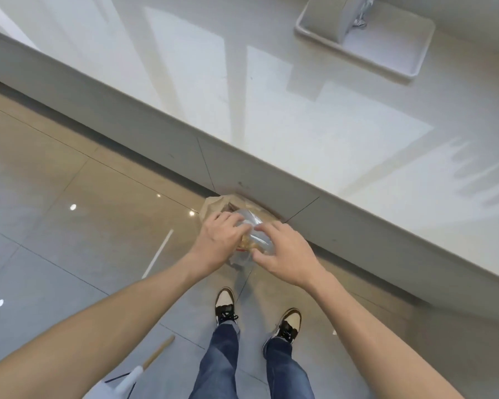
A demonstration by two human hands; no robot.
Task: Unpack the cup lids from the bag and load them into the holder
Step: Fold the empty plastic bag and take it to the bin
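A clear plastic bag [252, 233] with a stack of brownish cup lids inside is held low in front of me, above the floor by the counter's base. My left hand [219, 241] grips the bag's left side. On its right side my right hand [283, 254] pinches the plastic. A crumpled brown paper bag [213, 204] sits on the floor just behind the plastic bag, against the counter front. The lids themselves are mostly hidden by my fingers and the plastic. I cannot make out a lid holder for certain.
A long white counter [271, 110] runs diagonally across the view. A white rectangular tray [409, 69] with a shiny metal object stands on it at the far right. My two shoes [225, 305] are on the tiled floor. A wooden-handled tool [156, 352] lies at the lower left.
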